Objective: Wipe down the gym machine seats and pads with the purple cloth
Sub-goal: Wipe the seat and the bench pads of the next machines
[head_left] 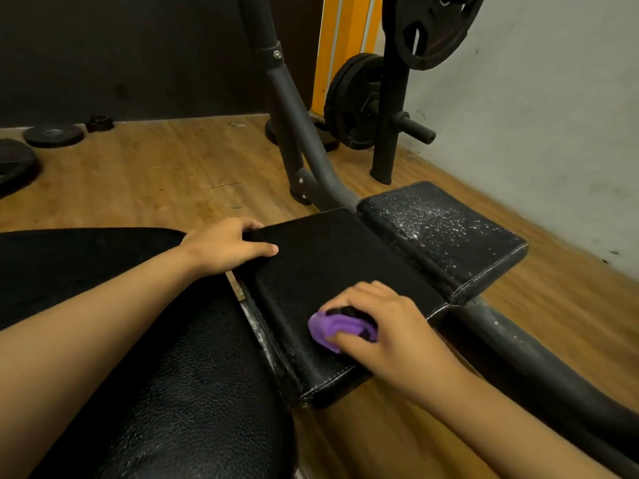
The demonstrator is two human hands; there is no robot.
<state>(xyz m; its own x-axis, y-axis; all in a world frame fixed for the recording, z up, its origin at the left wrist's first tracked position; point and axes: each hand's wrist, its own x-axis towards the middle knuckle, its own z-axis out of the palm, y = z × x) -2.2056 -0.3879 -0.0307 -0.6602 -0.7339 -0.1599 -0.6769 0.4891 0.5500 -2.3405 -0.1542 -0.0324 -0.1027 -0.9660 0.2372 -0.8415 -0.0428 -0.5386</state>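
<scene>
A black padded seat point(321, 271) lies in the middle of the view. My right hand point(383, 323) holds a bunched purple cloth point(332, 330) pressed on the seat's near right part, fingers curled over it. My left hand point(228, 245) grips the seat's far left corner, thumb lying on top. Beyond the seat sits a smaller black pad point(442, 236) speckled with white dust. A long black back pad point(179, 392) fills the lower left under my left forearm.
A grey machine frame point(301, 129) rises behind the seat, and its tube point(518, 344) runs along the right. Weight plates point(356, 102) hang on a black rack by the white wall. More plates point(52, 134) lie on the wooden floor at left.
</scene>
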